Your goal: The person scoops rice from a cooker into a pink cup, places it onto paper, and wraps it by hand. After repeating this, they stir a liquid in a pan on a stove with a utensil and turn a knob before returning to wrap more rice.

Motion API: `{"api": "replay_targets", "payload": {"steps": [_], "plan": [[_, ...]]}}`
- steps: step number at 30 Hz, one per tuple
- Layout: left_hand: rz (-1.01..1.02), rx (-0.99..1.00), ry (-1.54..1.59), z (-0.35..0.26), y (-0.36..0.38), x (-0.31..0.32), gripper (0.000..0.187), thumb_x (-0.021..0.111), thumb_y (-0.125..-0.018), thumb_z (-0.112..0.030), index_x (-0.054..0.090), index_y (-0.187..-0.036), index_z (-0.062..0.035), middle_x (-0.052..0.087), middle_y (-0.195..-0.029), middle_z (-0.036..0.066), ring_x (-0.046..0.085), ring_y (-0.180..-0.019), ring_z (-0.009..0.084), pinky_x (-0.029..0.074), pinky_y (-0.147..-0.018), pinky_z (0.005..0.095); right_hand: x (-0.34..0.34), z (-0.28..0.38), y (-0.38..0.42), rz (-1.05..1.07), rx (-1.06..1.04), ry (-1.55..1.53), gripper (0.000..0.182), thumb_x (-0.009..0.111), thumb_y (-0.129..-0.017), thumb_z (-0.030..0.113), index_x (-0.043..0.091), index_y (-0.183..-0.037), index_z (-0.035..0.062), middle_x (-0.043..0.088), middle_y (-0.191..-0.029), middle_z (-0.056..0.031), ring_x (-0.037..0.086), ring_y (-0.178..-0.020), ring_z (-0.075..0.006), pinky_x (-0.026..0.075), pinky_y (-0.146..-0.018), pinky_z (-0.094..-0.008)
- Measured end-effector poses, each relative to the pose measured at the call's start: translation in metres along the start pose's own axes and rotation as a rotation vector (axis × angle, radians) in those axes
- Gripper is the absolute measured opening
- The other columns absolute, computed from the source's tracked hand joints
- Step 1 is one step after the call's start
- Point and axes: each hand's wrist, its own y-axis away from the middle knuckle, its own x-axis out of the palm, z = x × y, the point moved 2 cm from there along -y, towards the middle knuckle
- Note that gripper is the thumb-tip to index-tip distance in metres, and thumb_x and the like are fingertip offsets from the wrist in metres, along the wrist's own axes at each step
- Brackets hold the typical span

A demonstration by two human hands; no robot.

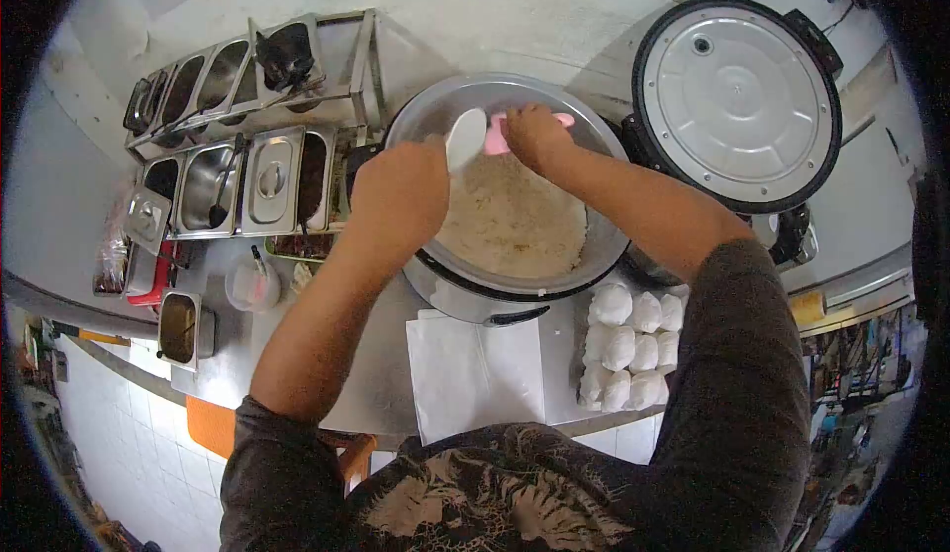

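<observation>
A large round metal pot [408,122] holds a pale, grainy mass that looks like rice [515,221]. At the pot's left side my left hand [404,188] is closed on the handle of a white paddle [466,138], whose broad end tilts up over the pot. Over the far part of the pot, my right hand [537,137] grips a pink utensil [496,135]; its pink end also shows to the right of the fingers. Both hands are above the rice, a short distance apart.
Metal food containers [210,184] stand in racks at the left. An open round lid [737,102] rises at the right. White wrapped bundles [631,339] sit right of white paper sheets [475,374]. A plastic cup [252,285] and small metal container [183,329] are left.
</observation>
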Motion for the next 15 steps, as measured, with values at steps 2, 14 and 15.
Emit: {"api": "replay_targets", "payload": {"steps": [2,14,15], "plan": [[-0.097,-0.041,0.073,0.01,0.0,0.004,0.027,0.053,-0.096,-0.015,0.053,-0.115,0.0036,0.067,-0.096,0.03,0.064,-0.094,0.0494,0.051,-0.082,0.0557,-0.002,0.006,0.006,0.146,-0.05,-0.025,0.024,0.057,-0.094,0.02,0.064,-0.112,0.0057,0.072,-0.099,-0.0158,0.073,-0.087,-0.0343,0.059,-0.074,-0.0455],[-0.286,-0.282,0.637,-0.003,0.117,0.06,0.049,0.049,-0.101,-0.008,0.027,-0.141,0.0092,0.023,-0.145,0.05,0.046,-0.12,0.0624,0.042,-0.101,0.0551,-0.056,0.044,0.1,0.379,-0.28,-0.369,0.029,0.056,-0.092,0.015,0.07,-0.115,0.0044,0.072,-0.093,-0.0208,0.072,-0.088,-0.0372,0.057,-0.077,-0.0473],[-0.305,-0.282,0.646,-0.005,0.117,0.061,0.053,0.049,-0.101,-0.007,0.024,-0.145,0.0096,0.025,-0.145,0.049,0.047,-0.121,0.0611,0.042,-0.102,0.0538,-0.065,0.045,0.105,0.378,-0.286,-0.421,0.027,0.059,-0.09,0.015,0.071,-0.111,0.0058,0.072,-0.092,-0.0204,0.072,-0.09,-0.0376,0.057,-0.077,-0.0475]]}}
